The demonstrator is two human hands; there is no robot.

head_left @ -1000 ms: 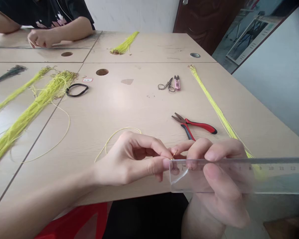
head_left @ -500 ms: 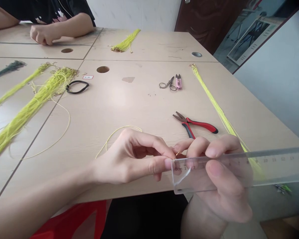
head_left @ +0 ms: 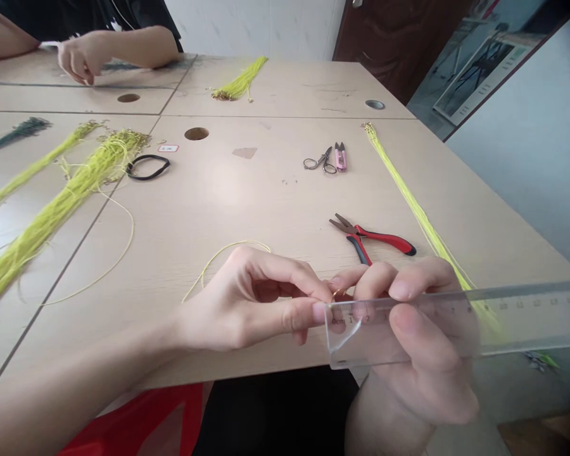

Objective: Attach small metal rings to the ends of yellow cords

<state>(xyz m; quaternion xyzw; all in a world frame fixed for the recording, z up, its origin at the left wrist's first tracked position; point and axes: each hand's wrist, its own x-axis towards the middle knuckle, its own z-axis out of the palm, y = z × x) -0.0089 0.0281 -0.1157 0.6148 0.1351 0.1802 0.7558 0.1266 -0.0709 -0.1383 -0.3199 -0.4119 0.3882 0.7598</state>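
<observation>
On the clear, flat plastic ruler (head_left: 532, 320), "0cm", "1" and "2" can be read at one end, with fainter numerals toward the other; the print on the small white, red-edged label (head_left: 168, 148) is too small to be read. The ruler is held over the near edge of the pale wood-toned table (head_left: 275, 202), its zero end pointed left, its long axis tilted slightly upward to the right. It is clamped between thumb and bent fingers of the right hand (head_left: 425, 345). A thin gold-coloured metal piece (head_left: 336, 295) is pinched at the thumb and forefinger tips of the left hand (head_left: 247, 304), beside the zero mark.
</observation>
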